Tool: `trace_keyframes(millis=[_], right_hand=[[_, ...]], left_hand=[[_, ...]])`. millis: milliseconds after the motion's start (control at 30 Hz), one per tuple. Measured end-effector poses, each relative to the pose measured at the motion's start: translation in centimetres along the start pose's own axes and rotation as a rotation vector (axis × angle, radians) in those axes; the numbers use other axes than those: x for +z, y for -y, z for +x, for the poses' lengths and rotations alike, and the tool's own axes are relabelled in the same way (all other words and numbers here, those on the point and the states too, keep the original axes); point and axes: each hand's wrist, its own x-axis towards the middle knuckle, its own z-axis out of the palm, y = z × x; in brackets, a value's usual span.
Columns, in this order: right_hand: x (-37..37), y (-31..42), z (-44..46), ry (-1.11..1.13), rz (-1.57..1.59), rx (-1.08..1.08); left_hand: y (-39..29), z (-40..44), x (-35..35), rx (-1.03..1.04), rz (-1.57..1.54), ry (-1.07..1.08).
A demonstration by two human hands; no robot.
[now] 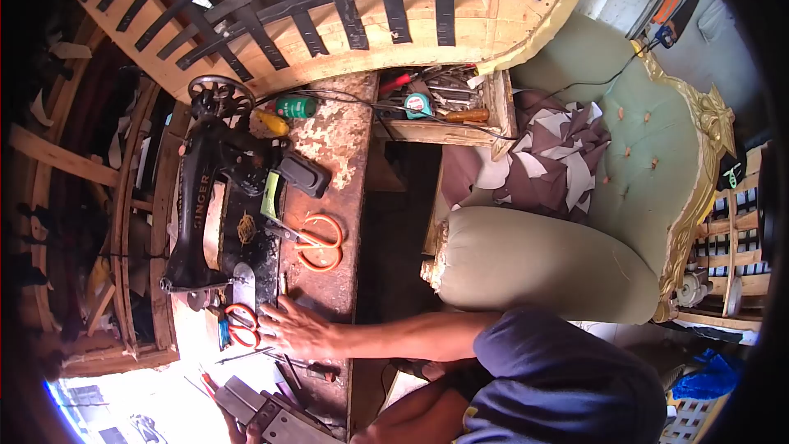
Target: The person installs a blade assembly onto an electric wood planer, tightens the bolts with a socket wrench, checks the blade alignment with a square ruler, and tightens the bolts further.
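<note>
My left hand (296,327) rests on the worn table with its fingers spread, its fingertips beside small orange-handled scissors (242,326). At the bottom edge of the view my right hand (243,429) is partly visible, its fingers against a grey metal block (267,415). A black sewing machine (197,197) stands on the table beyond the small scissors. Larger orange-handled scissors (319,242) lie to the right of the machine, near a black case (305,174). A dark-handled tool (322,372) lies between my left hand and the block.
An open drawer (436,130) holds many tools. A green can (296,107) lies near the machine's wheel. A wooden frame with black straps (329,25) spans the top. On the right is a green upholstered chair (542,259) with brown fabric pieces (559,156) on it.
</note>
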Motion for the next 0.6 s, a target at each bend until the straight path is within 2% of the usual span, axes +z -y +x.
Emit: trace_keyframes(millis=[33,100,133,167,200,233,267,300,333,367,433,500,533,600], right_hand=[[-0.1,-0.4,-0.1,0.007,0.006,-0.013],[-0.9,-0.5,-0.7,-0.172,0.005,-0.09],[-1.5,-0.4,-1.0,-0.331,0.072,-0.007],[-4.0,-0.3,-1.6,-0.298,0.076,0.031],[-5.6,-0.6,-2.1,-0.142,0.179,0.059],[-6.7,-0.5,-2.3,-0.256,0.271,0.026],[-7.2,-0.7,-2.7,-0.268,0.573,0.129],[-8.2,-0.3,-2.9,-0.35,0.434,0.227],[-9.2,-0.1,-3.5,-0.384,0.636,0.355],[-10.8,0.7,-4.1,-0.446,0.825,0.314],[-11.5,0.4,-6.1,-0.517,1.274,0.392],[-12.8,-0.7,-7.9,-0.318,1.687,0.454],[-13.2,-1.4,-9.0,-0.283,1.754,0.487],[-14.4,-2.0,-11.5,-0.191,1.362,0.507]], left_hand=[[0.1,0.1,-0.2,0.039,-0.012,-0.005],[-0.8,0.7,0.0,0.099,-0.022,-0.109],[-1.6,0.9,0.4,0.107,-0.014,-0.187],[-0.7,1.0,-0.1,0.004,-0.004,-0.21],[0.1,1.0,-0.6,-0.1,0.005,-0.23],[1.8,1.1,-1.5,-0.03,0.25,-0.255],[-0.8,1.0,-0.9,-0.046,0.203,-0.202],[0.8,0.9,-1.2,0.012,0.218,-0.221],[1.0,1.5,-1.6,0.021,0.261,-0.228],[1.6,0.6,-1.8,0.015,0.303,-0.204],[1.7,0.2,-1.2,0.015,0.289,-0.252],[2.0,-0.1,-0.9,0.052,0.285,-0.273],[2.2,-0.3,-0.7,0.043,0.24,-0.29],[2.4,-0.6,-0.4,0.046,0.194,-0.305]])
